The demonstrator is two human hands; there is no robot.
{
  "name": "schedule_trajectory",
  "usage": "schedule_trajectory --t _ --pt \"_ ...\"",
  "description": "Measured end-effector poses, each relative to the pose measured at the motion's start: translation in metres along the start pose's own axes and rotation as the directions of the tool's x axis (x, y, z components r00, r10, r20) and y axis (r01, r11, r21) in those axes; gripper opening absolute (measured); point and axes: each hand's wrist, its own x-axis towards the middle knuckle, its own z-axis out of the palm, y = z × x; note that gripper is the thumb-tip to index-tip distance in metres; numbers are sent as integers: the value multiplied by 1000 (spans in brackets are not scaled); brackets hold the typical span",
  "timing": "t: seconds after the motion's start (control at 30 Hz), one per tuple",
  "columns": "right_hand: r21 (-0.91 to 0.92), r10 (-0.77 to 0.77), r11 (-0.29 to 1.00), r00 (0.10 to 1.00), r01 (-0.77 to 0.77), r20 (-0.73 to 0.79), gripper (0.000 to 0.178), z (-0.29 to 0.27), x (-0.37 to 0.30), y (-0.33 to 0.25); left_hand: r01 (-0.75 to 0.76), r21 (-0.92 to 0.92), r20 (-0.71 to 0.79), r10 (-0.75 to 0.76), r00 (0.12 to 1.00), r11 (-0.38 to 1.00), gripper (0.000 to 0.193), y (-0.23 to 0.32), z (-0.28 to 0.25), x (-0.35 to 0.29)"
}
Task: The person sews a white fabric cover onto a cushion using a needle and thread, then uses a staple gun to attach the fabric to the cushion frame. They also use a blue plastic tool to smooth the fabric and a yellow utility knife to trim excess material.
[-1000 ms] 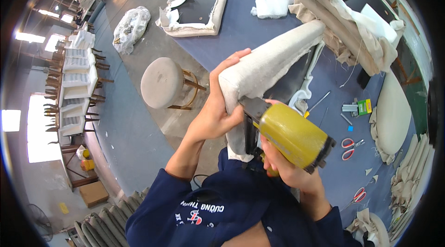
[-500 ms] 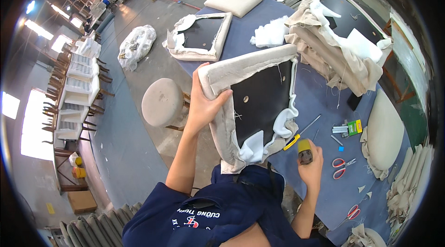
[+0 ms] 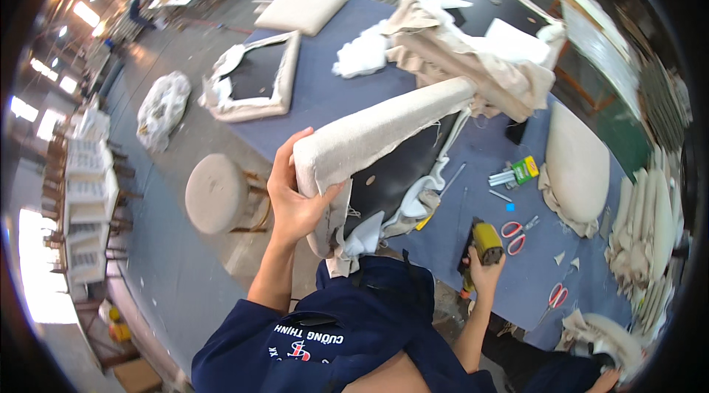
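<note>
My left hand [image 3: 299, 197] grips the side of a beige upholstered seat cushion [image 3: 384, 123], thumb on its underside. The cushion stands tilted at the table's near edge. Its black backing board [image 3: 399, 171] and loose white padding [image 3: 363, 234] show along the unfinished lower edge. In my right hand [image 3: 484, 267] is a yellow and black staple gun [image 3: 487, 242], upright by the table edge and apart from the cushion. Beyond it on the table lie red-handled scissors [image 3: 515, 236]. A yellow-handled screwdriver [image 3: 424, 222] is partly hidden behind the cushion.
On the blue table [image 3: 325, 46] lie another open cushion [image 3: 251, 76], a fabric-draped stack [image 3: 473, 61], glue sticks in a green box [image 3: 524, 170] and a finished cushion [image 3: 580, 168]. A round stool [image 3: 218, 194] stands left. Another person's hand [image 3: 607, 380] shows at lower right.
The cushion has tipped so its outer side faces up more. My right hand has turned the staple gun upright. The view has shifted, and another person's arm appears at lower right.
</note>
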Motion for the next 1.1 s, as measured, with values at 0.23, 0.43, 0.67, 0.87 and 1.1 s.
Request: schedule_trajectory --t 0.23,0.43,0.67,0.87,1.1 --pt "-152 -525 814 822 561 221 58 72 16 -113 -297 -142 145 316 937 944 90 -12 17 39" --pt "-129 -646 707 709 696 284 60 139 35 -122 63 -168 328 -4 945 984 93 -74 -31 84" --pt "112 -592 791 705 602 390 61 214 48 -109 720 -545 719 -201 665 431 92 -128 -64 196" --pt "136 -719 678 613 722 328 64 267 38 -110 874 24 772 -565 292 485 61 -123 -49 257" --pt "181 -747 651 581 737 324 68 280 35 -125 468 628 659 -745 105 621 63 -88 -34 295"
